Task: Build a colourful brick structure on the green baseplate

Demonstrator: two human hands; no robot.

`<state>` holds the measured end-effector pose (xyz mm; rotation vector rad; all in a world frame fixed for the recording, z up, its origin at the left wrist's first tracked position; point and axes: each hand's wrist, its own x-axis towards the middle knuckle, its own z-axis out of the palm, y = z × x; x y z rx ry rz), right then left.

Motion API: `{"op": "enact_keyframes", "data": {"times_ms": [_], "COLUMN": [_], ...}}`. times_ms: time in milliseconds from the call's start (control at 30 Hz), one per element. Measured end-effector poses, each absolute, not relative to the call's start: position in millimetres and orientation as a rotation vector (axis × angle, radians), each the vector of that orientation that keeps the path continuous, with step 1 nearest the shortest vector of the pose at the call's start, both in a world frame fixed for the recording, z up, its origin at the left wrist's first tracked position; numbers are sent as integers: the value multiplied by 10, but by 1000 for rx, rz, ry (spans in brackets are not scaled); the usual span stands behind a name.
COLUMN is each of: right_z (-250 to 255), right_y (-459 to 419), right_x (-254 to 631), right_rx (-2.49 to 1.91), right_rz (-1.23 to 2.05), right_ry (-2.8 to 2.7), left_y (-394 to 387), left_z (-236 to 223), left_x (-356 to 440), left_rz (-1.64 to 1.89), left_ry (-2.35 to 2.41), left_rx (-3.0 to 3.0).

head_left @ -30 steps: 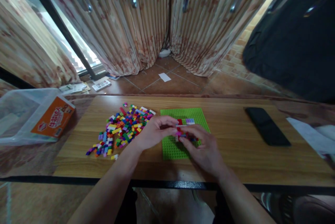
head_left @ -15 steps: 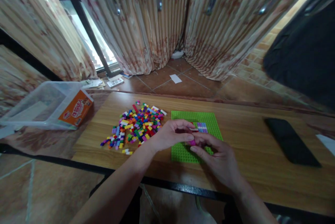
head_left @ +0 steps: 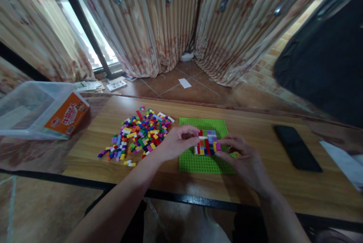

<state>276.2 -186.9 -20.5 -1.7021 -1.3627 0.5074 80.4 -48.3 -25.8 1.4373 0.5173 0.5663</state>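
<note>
My right hand pinches a magenta toy brick between thumb and fingers, at the right side of a block of joined bricks. That block has red, white, yellow, orange, blue and lavender pieces and sits on a green studded baseplate. Over the baseplate's left part hovers my left hand, its fingers curled and the thumb and index tips apart beside the block. I see nothing held in it. The left fingers hide part of the block's left edge.
Loose mixed bricks lie heaped left of the baseplate. A clear plastic bin with an orange label stands at far left. On the right are a black phone and white paper. The table's dark front edge runs below my forearms.
My hands have moved apart from each other, uncovering the block of bricks. The magenta brick, earlier between both hands, is now in my right hand at the block. The view has shifted slightly.
</note>
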Motion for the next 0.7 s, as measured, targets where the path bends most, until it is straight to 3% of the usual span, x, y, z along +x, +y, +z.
{"op": "enact_keyframes", "data": {"times_ms": [700], "right_z": [-358], "right_y": [-1781], "right_x": [2736], "right_rx": [-1770], "right_rz": [625], "right_ry": [-1334], "left_y": [-430], "left_z": [-330], "left_x": [802], "left_rz": [537], "left_ry": [505], "left_rx": [1434]}}
